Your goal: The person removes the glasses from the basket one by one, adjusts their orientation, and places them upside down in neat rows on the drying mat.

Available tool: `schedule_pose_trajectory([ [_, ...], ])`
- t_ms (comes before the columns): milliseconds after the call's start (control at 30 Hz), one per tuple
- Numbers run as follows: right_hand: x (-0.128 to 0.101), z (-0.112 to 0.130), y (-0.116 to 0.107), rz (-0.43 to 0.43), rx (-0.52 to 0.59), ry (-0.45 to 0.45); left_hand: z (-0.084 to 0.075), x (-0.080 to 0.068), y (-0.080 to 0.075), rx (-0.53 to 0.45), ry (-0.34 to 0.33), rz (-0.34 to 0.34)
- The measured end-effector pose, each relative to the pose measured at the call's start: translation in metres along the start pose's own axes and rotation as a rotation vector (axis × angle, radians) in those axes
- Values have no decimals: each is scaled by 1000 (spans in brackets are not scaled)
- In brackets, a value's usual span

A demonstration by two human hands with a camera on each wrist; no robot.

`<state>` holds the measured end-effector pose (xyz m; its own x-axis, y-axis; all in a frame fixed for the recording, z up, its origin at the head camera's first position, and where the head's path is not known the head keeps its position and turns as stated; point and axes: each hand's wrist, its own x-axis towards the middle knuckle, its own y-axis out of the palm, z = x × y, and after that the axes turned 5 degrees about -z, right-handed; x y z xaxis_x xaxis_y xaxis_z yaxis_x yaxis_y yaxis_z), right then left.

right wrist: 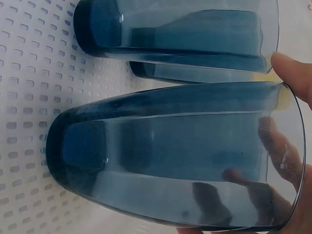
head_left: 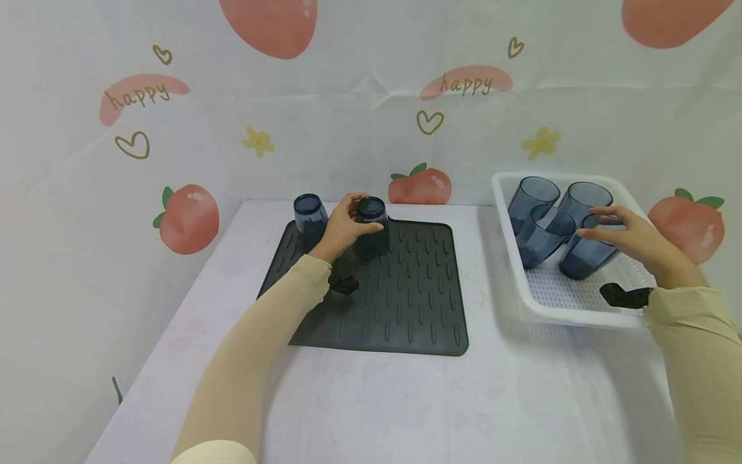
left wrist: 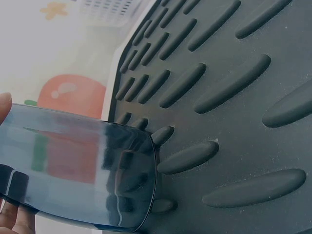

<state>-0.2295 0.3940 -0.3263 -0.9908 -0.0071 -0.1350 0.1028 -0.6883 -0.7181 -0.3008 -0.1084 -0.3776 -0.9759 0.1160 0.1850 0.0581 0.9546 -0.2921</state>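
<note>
My left hand [head_left: 342, 229] grips a blue drinking glass [head_left: 373, 242] near its base, thumb on one side and fingers on the other. This glass is upside down, its rim right at the ridged black mat [head_left: 400, 316]. Left of it, a second upturned blue glass [head_left: 310, 216] stands on the mat, partly hidden by the hand. My right hand [head_left: 652, 243] holds another blue glass [right wrist: 185, 151] around its rim, mouth up and tilted, inside the white plastic basket [head_left: 580, 316]. Its base is close over the perforated basket floor [right wrist: 24, 126].
Three more blue glasses lean mouth up in the basket, among them a front-left glass [head_left: 542, 238] beside the held one. The basket's raised walls surround them. A white table [head_left: 406, 406] lies under everything, and a printed cloth [head_left: 348, 142] hangs behind.
</note>
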Motion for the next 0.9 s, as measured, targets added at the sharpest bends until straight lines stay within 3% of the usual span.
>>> schedule_pose_trajectory([
  [900, 1, -6, 1, 29, 20, -34, 3, 1, 1, 11, 11, -11],
])
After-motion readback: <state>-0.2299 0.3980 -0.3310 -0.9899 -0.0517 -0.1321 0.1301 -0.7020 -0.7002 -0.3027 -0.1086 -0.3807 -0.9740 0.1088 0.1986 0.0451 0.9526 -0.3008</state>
